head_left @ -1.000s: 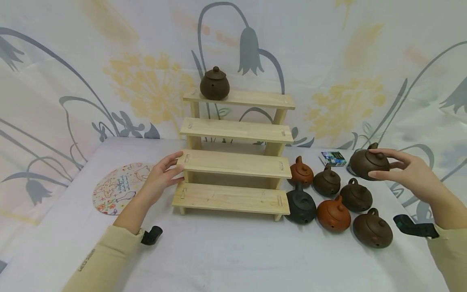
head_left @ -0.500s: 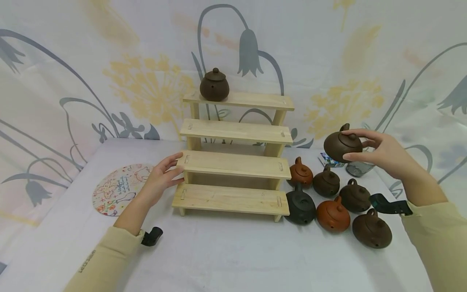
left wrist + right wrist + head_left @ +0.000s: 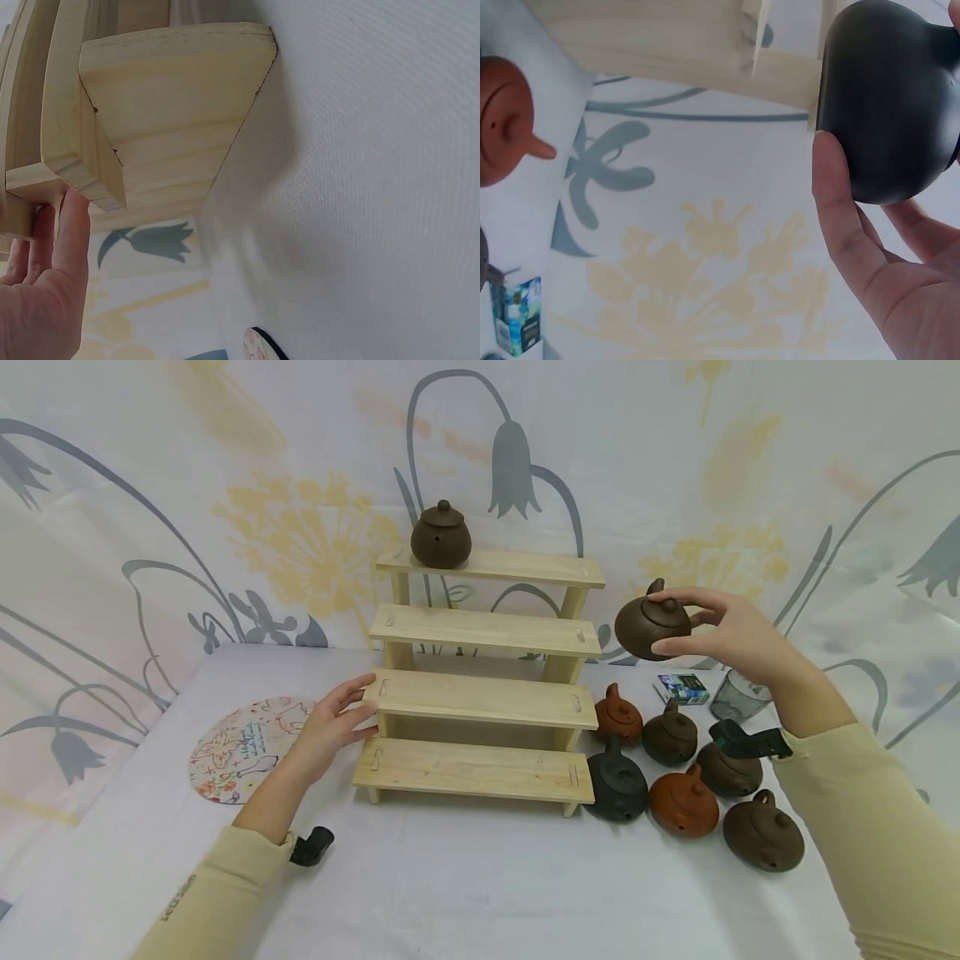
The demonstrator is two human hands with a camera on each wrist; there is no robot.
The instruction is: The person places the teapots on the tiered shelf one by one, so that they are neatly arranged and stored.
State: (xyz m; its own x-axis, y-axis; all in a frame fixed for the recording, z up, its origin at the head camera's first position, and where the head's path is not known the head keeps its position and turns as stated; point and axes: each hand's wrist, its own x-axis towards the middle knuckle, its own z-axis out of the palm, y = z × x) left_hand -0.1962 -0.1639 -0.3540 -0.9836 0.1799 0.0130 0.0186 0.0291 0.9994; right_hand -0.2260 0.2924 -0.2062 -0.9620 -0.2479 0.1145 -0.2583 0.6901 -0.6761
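Off the upper right end of the stepped wooden stand (image 3: pixel 480 697): one dark brown teapot (image 3: pixel 647 632), hanging in mid-air, handle pointing away from the person. Right hand (image 3: pixel 731 625), the nearer: gripping it from the outer side, pot lying between hand and stand. Left hand (image 3: pixel 330 727): resting loosely extended fingers against the stand's left end. Lidded pot (image 3: pixel 441 539): sitting atop the stand. Six further teapots (image 3: pixel 684 803): standing right of its base.

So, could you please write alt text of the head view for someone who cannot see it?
A person's right hand holds a brown teapot aloft beside a four-tier wooden stand, which the left hand touches. Another teapot sits on its top tier; six more teapots stand to its right.
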